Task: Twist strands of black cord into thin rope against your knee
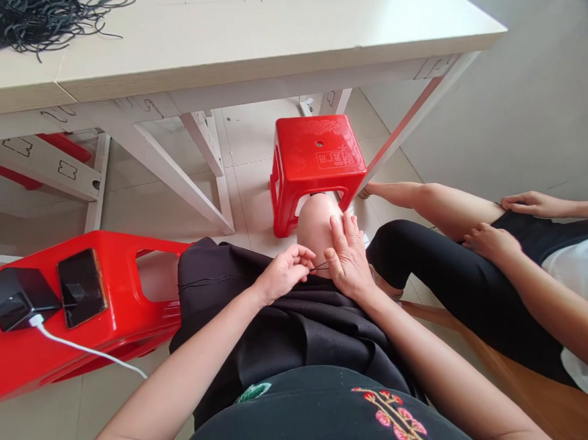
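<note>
My left hand (pixel 283 272) is closed in a pinch on a thin black cord (pixel 319 266) over my lap, where a black skirt (pixel 259 302) covers my thighs. The cord runs right to my right hand (pixel 349 256), which lies flat with fingers stretched along my bare knee (pixel 314 225) and pins the cord's other end there. A second thin black strand lies across the skirt to the left.
A pile of black cords (pixel 37 20) lies on the white table (pixel 263 42) at far left. A red stool (pixel 318 165) stands beyond my knee. Left, a red stool (pixel 81 326) carries a phone (pixel 81 286) and a black charger (pixel 17 296). Another person's hands (pixel 489 238) rest on their legs at right.
</note>
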`<state>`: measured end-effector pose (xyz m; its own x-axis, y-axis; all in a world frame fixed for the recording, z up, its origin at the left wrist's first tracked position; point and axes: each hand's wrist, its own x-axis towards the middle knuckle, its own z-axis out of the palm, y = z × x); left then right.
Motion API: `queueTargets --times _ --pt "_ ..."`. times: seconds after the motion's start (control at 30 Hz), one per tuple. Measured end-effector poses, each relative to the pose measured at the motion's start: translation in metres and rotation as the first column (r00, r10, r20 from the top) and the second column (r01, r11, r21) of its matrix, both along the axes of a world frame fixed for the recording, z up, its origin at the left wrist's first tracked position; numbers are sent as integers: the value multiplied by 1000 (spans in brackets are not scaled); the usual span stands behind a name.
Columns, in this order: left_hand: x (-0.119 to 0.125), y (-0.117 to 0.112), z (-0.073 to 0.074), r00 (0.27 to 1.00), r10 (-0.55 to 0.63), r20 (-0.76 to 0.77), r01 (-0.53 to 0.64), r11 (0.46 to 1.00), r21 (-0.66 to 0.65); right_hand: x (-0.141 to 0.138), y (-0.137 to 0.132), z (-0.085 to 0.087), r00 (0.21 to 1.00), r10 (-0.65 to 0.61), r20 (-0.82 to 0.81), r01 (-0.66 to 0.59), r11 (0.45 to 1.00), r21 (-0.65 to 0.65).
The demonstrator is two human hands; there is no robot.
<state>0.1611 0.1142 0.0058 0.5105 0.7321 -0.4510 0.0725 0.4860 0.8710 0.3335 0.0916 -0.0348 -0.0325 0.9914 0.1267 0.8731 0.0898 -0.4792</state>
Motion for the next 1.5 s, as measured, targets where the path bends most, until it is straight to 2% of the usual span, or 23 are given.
queueTargets --times 0.23,0.43,0.53,0.63,0.7,0.8,0.93,1.17,1.33,1.5 --pt "2 -1 -7 999 52 -2 -52 999 7 -1 -1 1 1000 4 -2 -3 1000 28" --pt "5 -2 1 998 62 -30 -61 998 10 2 1 1 1000 4 -20 -4 1000 31" --pt "7 -3 6 997 62 -38 -62 998 11 6 -3 8 998 24 -60 -13 985 172" --pt "8 -3 6 997 71 -36 -71 997 12 10 -11 17 991 125 -41 -99 915 391" --pt "9 -3 5 997 68 -42 -67 997 24 12 -17 21 984 175 34 -173 891 419" --pt "10 -1 5 996 63 -57 -61 997 46 13 -21 25 977 193 88 -212 909 360" --pt "11 0 6 995 60 -75 -55 997 60 17 -18 33 975 223 7 -215 931 296" --pt "11 0 10 995 -6 -104 4 1000 -14 34 -7 48 964 263 -25 -257 956 145" --pt "13 0 9 996 28 -81 -27 1000 8 37 -2 52 932 363 14 -363 928 82" --pt "14 2 8 997 -12 -79 21 994 112 35 2 56 917 394 -64 -396 918 -14"
